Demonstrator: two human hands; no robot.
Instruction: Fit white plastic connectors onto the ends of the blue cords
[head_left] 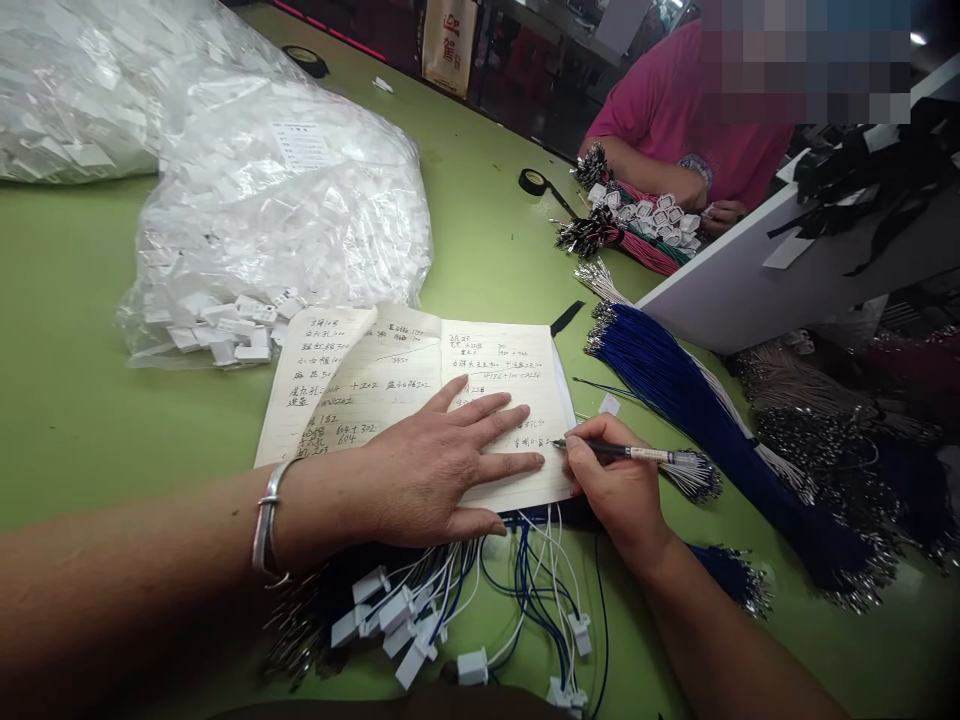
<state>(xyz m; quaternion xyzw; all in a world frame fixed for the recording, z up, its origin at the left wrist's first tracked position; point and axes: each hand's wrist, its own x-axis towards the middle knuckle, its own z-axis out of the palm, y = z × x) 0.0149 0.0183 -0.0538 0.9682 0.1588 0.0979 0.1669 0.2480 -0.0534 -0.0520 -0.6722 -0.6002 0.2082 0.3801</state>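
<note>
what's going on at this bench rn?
Someone is writing in an open notebook. The right hand grips a pen, its tip near the right edge of the right-hand page; the left hand lies spread across the pages. Blue and white wires with white connectors lie on the near side, a bag of white parts beyond, and a long blue wire bundle to the right. A co-worker in pink sits across.

The notebook [412, 372] reads "604+302", the tan bag [448, 50] "驾"
</note>
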